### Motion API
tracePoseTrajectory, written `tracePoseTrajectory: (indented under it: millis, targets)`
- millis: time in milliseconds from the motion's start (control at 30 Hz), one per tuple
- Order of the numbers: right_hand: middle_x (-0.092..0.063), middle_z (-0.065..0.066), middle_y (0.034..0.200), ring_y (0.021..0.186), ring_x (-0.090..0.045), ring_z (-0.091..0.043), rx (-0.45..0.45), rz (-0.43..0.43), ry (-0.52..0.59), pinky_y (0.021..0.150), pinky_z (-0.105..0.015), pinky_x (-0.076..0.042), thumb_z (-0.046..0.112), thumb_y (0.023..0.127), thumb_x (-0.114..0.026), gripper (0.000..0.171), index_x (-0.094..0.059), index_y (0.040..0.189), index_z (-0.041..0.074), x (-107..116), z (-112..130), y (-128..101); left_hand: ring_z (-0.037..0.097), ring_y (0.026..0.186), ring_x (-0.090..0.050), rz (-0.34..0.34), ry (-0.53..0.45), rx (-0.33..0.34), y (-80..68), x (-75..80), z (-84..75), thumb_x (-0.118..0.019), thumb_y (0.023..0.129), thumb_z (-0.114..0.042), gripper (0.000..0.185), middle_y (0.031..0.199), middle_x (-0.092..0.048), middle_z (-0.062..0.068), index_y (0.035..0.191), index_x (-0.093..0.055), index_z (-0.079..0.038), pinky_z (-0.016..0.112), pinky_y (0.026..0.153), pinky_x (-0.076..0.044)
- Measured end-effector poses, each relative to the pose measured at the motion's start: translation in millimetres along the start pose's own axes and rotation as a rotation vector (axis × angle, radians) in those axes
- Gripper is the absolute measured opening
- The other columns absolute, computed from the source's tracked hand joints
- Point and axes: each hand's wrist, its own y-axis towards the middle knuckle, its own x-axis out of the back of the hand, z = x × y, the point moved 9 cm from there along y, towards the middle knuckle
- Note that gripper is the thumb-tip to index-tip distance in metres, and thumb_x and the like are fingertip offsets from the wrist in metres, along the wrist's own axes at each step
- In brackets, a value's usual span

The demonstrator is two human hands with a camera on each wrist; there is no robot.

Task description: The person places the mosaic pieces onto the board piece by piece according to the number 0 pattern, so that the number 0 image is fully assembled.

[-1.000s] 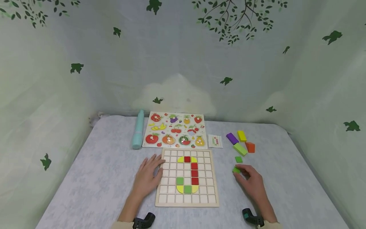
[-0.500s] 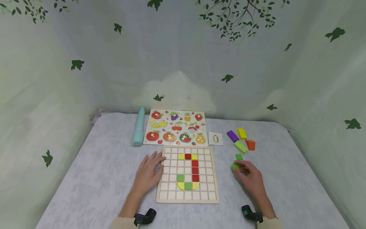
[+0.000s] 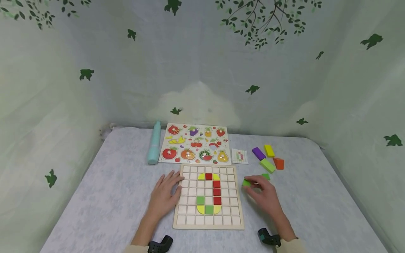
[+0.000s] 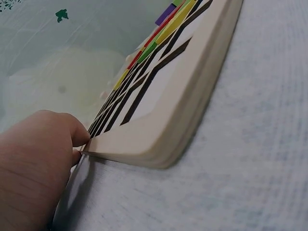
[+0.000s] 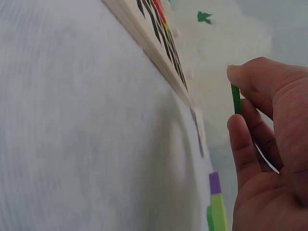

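Note:
A wooden grid board lies on the table, with red, green and yellow tiles set in some of its squares. My left hand rests along the board's left edge, fingers extended; in the left wrist view the thumb touches the rim. Just right of the board, my right hand pinches a green square tile between thumb and fingers. From the right wrist, that tile shows edge-on, held above the table. A second green tile lies behind the right hand, partly covered by it.
Beyond the board are a fruit puzzle board, a small pattern card and a light-blue cylindrical case. Purple, yellow, orange and light-green blocks sit at the right. A printed cloth backdrop stands behind.
My right hand has lifted the green tile away from its spot near the other green tile and carried it left toward the board. The left hand stays at the board's edge.

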Motion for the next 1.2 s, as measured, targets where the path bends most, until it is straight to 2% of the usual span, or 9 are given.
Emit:
tracePoseTrajectory:
  millis: [167, 300, 467, 633, 833, 1000, 1133, 1200]
  targets:
    - [-0.07, 0.0, 0.112, 0.099, -0.066, -0.016, 0.016, 0.033, 0.018, 0.088, -0.036, -0.063, 0.006, 0.086, -0.083, 0.033, -0.075, 0.118, 0.011, -15, 13, 6, 0.035, 0.148, -0.043, 0.025, 0.01, 0.008, 1.0, 0.6, 2.7, -0.064, 0.099, -0.015, 0.033, 0.151, -0.057, 0.011, 0.131, -0.069, -0.012, 0.058, 0.126, -0.022]
    - [-0.069, 0.001, 0.113, 0.099, -0.064, -0.015, -0.005, 0.08, 0.027, 0.089, -0.035, -0.062, 0.008, 0.087, -0.082, 0.032, -0.075, 0.118, 0.014, -28, 20, 7, 0.033, 0.15, -0.041, 0.051, 0.02, 0.039, -1.9, -1.6, 7.0, -0.064, 0.099, -0.017, 0.033, 0.153, -0.056, 0.009, 0.132, -0.069, -0.013, 0.055, 0.127, -0.02]
    - [-0.067, 0.003, 0.111, 0.096, -0.061, -0.015, -0.006, 0.115, 0.064, 0.088, -0.034, -0.062, 0.011, 0.087, -0.083, 0.032, -0.076, 0.118, 0.014, -40, 33, 12, 0.033, 0.15, -0.04, 0.051, 0.014, 0.036, -0.9, -2.2, 7.3, -0.064, 0.099, -0.017, 0.034, 0.153, -0.055, 0.009, 0.132, -0.069, -0.013, 0.055, 0.128, -0.02]
    - [-0.066, 0.005, 0.108, 0.093, -0.061, -0.016, 0.02, 0.17, 0.098, 0.086, -0.034, -0.062, 0.011, 0.087, -0.083, 0.031, -0.076, 0.118, 0.012, -56, 45, 15, 0.033, 0.15, -0.041, 0.052, 0.013, 0.027, 1.3, -3.5, 7.0, -0.063, 0.099, -0.017, 0.033, 0.153, -0.055, 0.009, 0.132, -0.069, -0.013, 0.055, 0.128, -0.02]
    - [-0.066, 0.006, 0.11, 0.09, -0.064, -0.012, 0.055, 0.233, 0.116, 0.084, -0.028, -0.062, 0.011, 0.089, -0.081, 0.028, -0.076, 0.116, 0.014, -78, 59, 14, 0.033, 0.15, -0.041, 0.058, 0.025, 0.031, -0.2, -4.0, 7.6, -0.063, 0.099, -0.017, 0.034, 0.153, -0.055, 0.009, 0.132, -0.069, -0.012, 0.055, 0.128, -0.02]
    - [-0.067, 0.005, 0.111, 0.089, -0.063, -0.011, 0.114, 0.292, 0.109, 0.082, -0.026, -0.061, 0.012, 0.09, -0.081, 0.028, -0.075, 0.117, 0.012, -94, 75, 14, 0.033, 0.15, -0.04, 0.056, 0.016, 0.024, 2.0, -2.0, 5.5, -0.063, 0.1, -0.017, 0.034, 0.154, -0.054, 0.01, 0.133, -0.068, -0.012, 0.055, 0.128, -0.019]
    - [-0.069, 0.008, 0.11, 0.091, -0.062, -0.009, 0.153, 0.356, 0.064, 0.083, -0.025, -0.058, 0.019, 0.091, -0.081, 0.026, -0.075, 0.116, 0.015, -108, 84, 13, 0.033, 0.151, -0.04, 0.064, 0.022, 0.029, 3.5, -2.7, 5.9, -0.063, 0.1, -0.018, 0.034, 0.154, -0.054, 0.009, 0.133, -0.068, -0.012, 0.054, 0.128, -0.019]
    - [-0.071, 0.01, 0.11, 0.097, -0.063, -0.008, 0.166, 0.391, 0.036, 0.088, -0.028, -0.058, 0.023, 0.092, -0.08, 0.022, -0.077, 0.113, 0.019, -115, 86, 12, 0.032, 0.151, -0.039, 0.074, 0.02, 0.034, 3.0, -4.6, 7.1, -0.063, 0.1, -0.018, 0.034, 0.155, -0.053, 0.009, 0.133, -0.068, -0.012, 0.055, 0.128, -0.019]
